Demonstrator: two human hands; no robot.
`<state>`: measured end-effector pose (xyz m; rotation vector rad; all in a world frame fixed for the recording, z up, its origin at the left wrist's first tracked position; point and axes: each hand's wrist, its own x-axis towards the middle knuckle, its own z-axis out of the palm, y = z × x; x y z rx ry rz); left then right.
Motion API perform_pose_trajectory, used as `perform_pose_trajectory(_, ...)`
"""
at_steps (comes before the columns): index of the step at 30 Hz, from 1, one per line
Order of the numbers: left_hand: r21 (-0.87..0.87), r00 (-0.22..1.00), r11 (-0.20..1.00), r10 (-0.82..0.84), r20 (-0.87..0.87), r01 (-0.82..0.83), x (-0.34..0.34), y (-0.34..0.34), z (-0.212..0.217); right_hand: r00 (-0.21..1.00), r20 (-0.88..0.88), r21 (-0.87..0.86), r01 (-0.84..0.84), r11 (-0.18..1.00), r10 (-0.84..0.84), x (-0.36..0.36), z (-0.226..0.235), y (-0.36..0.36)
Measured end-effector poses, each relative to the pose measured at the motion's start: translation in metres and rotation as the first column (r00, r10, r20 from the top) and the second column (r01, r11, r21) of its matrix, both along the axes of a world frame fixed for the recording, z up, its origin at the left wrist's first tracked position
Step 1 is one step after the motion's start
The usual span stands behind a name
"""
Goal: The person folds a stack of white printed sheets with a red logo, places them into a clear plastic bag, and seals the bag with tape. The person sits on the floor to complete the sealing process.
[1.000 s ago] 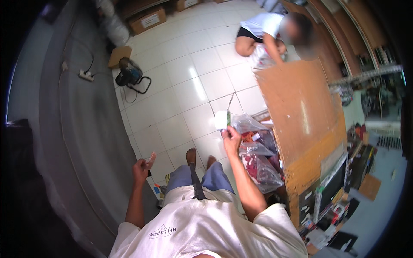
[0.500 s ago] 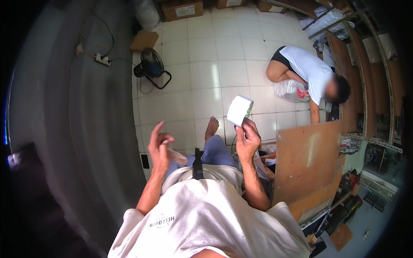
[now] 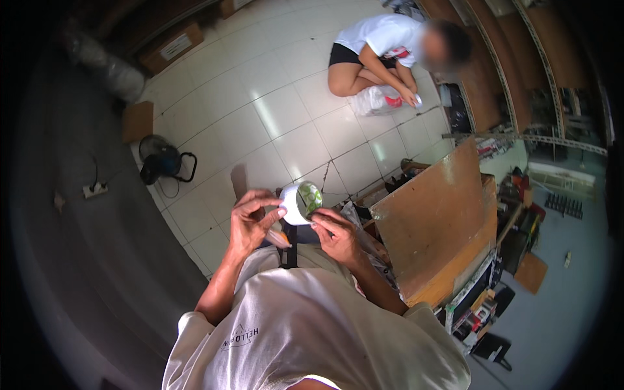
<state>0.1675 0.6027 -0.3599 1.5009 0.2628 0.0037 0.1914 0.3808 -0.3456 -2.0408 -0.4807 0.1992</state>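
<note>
A roll of white tape or labels [image 3: 292, 207] with a green-patterned core hangs between my hands, in front of my waist. My right hand [image 3: 339, 239] pinches its lower right rim between thumb and fingers. At its left side, the thumb and forefinger of my left hand [image 3: 250, 224] close on the white outer face. A small clear plastic piece with an orange patch [image 3: 281, 238] pokes out below my left palm. Whether the lower fingers of that hand grip it is hidden.
On the tiled floor ahead sits another person [image 3: 380, 42] beside a clear plastic bag [image 3: 377, 102], a small white thing in hand. A black fan [image 3: 160, 159] stands left. A brown wooden board [image 3: 432, 221] leans at my right, near metal shelving [image 3: 549, 71].
My left hand has come in to the roll, while my right hand has brought it lower and left. The view has turned, and the other person now sits more upright.
</note>
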Motion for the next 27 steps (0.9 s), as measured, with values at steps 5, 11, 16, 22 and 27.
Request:
perform_pose_trajectory(5,-0.094,0.939,0.995,-0.009,-0.344,-0.025,0.016,0.023,-0.029,0.981,-0.118,-0.052,0.148,0.988,-0.153,-0.005,-0.013,0.03)
perform_pose_trajectory(11,-0.152,0.918,0.954,-0.292,-0.269,0.259,0.081,0.088,-0.018,0.941,-0.208,-0.165,0.236,0.958,-0.268,0.019,0.009,0.094)
perform_pose_trajectory(16,-0.154,0.894,0.919,-0.389,-0.22,0.362,0.11,0.112,-0.035,0.899,-0.226,-0.204,0.332,0.921,-0.374,0.028,0.006,0.125)
perform_pose_trajectory(22,-0.032,0.856,0.883,-0.462,-0.233,0.468,0.135,0.113,-0.036,0.774,-0.303,-0.215,0.513,0.831,-0.556,0.024,0.006,0.145)
perform_pose_trajectory(27,0.169,0.94,0.924,-0.334,-0.074,0.342,0.148,0.094,-0.018,0.823,-0.054,-0.281,0.531,0.8,-0.565,0.038,0.005,0.154)
